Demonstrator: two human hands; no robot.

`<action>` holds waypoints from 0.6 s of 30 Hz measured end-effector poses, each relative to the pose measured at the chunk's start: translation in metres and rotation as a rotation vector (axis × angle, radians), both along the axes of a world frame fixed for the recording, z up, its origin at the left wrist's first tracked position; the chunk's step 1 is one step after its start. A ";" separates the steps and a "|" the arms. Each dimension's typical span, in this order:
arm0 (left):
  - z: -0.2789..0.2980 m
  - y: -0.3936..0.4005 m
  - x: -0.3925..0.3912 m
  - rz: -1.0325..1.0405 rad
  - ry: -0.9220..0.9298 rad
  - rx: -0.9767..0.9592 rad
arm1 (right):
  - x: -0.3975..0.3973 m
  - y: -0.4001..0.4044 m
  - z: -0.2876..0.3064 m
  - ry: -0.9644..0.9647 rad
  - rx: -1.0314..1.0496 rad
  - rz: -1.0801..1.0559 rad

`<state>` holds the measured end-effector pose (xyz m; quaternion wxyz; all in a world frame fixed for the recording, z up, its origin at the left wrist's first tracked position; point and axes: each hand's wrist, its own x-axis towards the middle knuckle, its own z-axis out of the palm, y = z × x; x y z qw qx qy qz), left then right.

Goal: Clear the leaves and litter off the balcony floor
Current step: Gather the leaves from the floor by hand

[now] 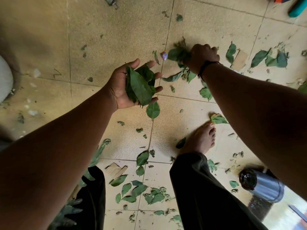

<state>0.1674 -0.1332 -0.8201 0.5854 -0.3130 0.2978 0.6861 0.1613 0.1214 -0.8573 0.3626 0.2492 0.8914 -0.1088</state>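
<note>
Green leaves, bunch [141,85], cupped in left hand [127,85]; palm up, fingers loosely curled round bunch, thumb at far side. Second clump of leaves [178,54] gripped in right hand [203,58], fist clamped on it, knuckles up, low over tiled floor [116,39]; dark cord band at wrist [206,67]. Single leaf [153,110] on floor just below left hand. Scattered leaves [272,58] on tiles to right of right hand; more loose leaves [132,191] well below both hands, betw. trouser legs. Small multicolour wrapper scrap [164,55] on floor just left of right-hand clump. Cardboard bits [239,60] just right of right hand. Bare foot [201,138] below right forearm, leaf [218,119] at toes. Steel flask w/ dark lid [260,186] on its side, lower right, partly behind right forearm. Teal cylinder [297,8] top right, cut off by edge, blurred; ID unclear. Right-hand fingertips hidden under fist. Wrapper print too small to read; no other legible writing.
</note>
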 end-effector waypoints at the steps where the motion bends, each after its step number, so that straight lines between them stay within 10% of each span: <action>1: -0.001 -0.003 0.003 0.009 -0.007 -0.013 | 0.002 0.001 0.001 -0.010 -0.031 -0.056; 12: 0.002 -0.005 0.006 0.055 -0.009 -0.033 | 0.060 -0.071 0.119 0.165 -0.749 -0.636; 18: 0.011 -0.001 -0.007 0.122 -0.014 0.067 | 0.064 -0.120 0.128 0.229 -0.695 -0.610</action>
